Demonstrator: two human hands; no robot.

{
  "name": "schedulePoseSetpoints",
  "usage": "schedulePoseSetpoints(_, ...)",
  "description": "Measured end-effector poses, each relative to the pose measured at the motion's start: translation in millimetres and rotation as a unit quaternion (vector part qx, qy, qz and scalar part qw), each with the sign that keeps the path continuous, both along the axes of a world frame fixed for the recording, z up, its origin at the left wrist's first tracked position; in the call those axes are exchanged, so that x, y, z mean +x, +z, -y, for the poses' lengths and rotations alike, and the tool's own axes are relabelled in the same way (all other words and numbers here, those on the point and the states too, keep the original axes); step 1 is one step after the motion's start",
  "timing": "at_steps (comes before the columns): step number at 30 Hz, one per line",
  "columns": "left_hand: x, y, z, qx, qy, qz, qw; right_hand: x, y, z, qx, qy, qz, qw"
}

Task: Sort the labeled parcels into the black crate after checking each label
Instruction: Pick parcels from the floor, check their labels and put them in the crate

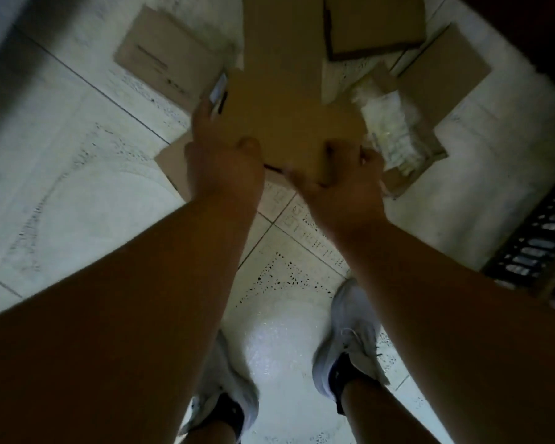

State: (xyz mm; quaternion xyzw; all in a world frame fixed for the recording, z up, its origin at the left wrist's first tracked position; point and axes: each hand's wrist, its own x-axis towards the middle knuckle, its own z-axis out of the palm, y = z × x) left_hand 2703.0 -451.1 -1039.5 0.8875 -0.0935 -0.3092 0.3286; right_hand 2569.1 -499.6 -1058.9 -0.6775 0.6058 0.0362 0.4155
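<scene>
Both hands grip one flat brown cardboard parcel [289, 123] above the tiled floor [77, 174]: the left hand [225, 168] curls round its near-left edge, the right hand [343, 184] round its near-right corner. More cardboard boxes [167, 59] and an open box of clear wrapped packs [394, 129] lie beyond, the black crate [539, 251] at far right. Dark print on the left box is too blurred to read.

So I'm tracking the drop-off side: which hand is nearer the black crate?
Right. The right hand grips the parcel on the side toward the black crate; the left hand holds its opposite edge.
</scene>
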Motion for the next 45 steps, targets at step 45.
schedulePoseSetpoints(45, 111.0, 798.2, -305.7, -0.334, 0.285, 0.161, 0.884, 203.7, 824.6, -206.0, 0.099, 0.257, 0.458, 0.845)
